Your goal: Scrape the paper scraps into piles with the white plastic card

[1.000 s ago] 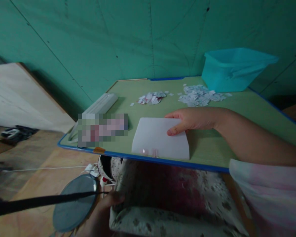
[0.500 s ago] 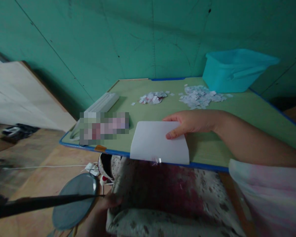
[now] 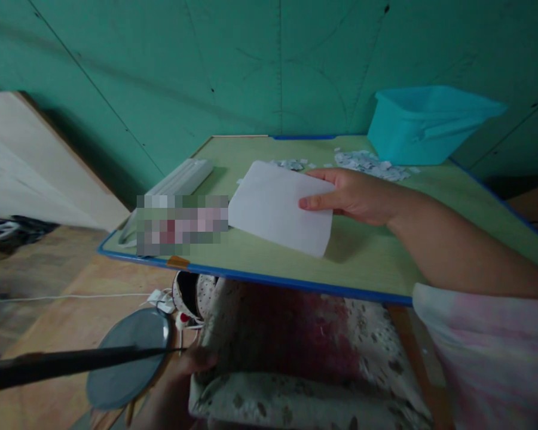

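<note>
My right hand grips the right side of a white card with rounded corners, thumb on top and fingers underneath. The card is tilted above the table, partly in front of a small heap of paper scraps. Below the table edge, my left hand is at the left rim of a spotted fabric piece with a reddish middle. Its thumb lies on the rim; the other fingers are hidden, so its grip is unclear.
A bigger heap of paper scraps lies beside a turquoise bin on the blue-edged table. A long white object and a blurred-out item are at the left. A round grey stool stands on the floor.
My right hand has lifted the white card off the table's front edge and tilted it, moving it away from me. My left hand stays at the fabric rim.
</note>
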`<action>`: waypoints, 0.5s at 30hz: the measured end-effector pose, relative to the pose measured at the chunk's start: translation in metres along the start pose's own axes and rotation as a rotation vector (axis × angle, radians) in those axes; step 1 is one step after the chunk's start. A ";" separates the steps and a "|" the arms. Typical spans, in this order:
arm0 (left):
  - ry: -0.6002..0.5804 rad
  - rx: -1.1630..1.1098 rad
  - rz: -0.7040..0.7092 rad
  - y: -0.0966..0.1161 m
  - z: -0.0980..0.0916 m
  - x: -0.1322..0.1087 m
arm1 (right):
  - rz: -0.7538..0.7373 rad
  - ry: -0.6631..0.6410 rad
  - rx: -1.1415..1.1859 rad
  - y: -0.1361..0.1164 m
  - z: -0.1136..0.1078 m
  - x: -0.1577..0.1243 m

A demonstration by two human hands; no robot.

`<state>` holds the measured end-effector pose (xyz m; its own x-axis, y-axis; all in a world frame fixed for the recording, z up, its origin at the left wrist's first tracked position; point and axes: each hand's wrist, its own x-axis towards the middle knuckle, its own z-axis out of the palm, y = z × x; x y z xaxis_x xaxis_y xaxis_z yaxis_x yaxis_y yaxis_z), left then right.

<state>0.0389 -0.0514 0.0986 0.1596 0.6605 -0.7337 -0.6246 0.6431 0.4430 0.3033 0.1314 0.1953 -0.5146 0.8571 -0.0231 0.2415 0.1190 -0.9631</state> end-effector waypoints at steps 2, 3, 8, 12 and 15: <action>0.010 0.048 -0.002 -0.001 -0.005 0.001 | -0.006 0.034 -0.008 0.002 0.001 0.001; 0.024 0.056 -0.011 -0.002 -0.009 0.001 | -0.005 0.036 -0.009 0.003 0.001 0.002; 0.199 0.243 0.073 -0.008 -0.019 0.001 | 0.006 0.022 0.024 0.001 0.004 0.002; 0.179 0.355 0.103 -0.007 -0.020 0.002 | -0.008 0.075 0.001 0.001 0.004 0.002; 0.137 0.419 0.134 -0.005 -0.019 0.003 | -0.055 0.152 0.013 0.004 0.003 0.005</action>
<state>0.0281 -0.0599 0.0840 -0.0214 0.7096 -0.7043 -0.2654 0.6752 0.6883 0.2992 0.1350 0.1908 -0.3960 0.9156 0.0695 0.2053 0.1621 -0.9652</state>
